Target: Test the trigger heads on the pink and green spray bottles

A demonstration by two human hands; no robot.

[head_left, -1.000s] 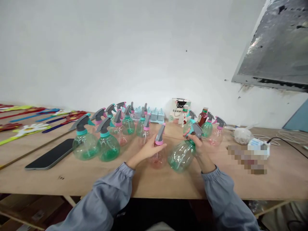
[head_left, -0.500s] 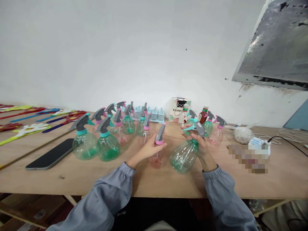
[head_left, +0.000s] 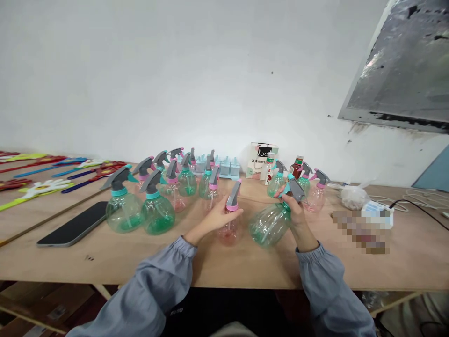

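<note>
Evidently, the left hand (head_left: 220,216) is clasping the pink bottle (head_left: 229,233) around its neck, the thumb lying across the near side just below the pink collar (head_left: 232,207). Clock directions are running from this bottle, which is standing upright on the table (head_left: 224,276) with its grey spray head (head_left: 234,192) rising above the fingers. At three o'clock, the right hand (head_left: 295,208) is gripping the green bottle (head_left: 269,228) by its neck and sprayer (head_left: 296,189). This bottle is tilting, its base pointing toward seven o'clock and its sprayer toward one; whether the base is touching the table, one cannot tell. Two further green bottles (head_left: 157,219) are standing at nine o'clock, with a phone (head_left: 75,227) lying just beyond them. A cluster of pink and green bottles (head_left: 187,185) is occupying ten to eleven o'clock. Near the wall (head_left: 210,84), pale-blue containers (head_left: 225,167) are sitting at twelve o'clock and a printed packet (head_left: 253,164) at one. Three spray bottles (head_left: 315,200) are standing around two o'clock, a brown bottle (head_left: 295,169) behind them. Hand-shaped pieces (head_left: 45,188) are lying between nine and ten o'clock.
</note>
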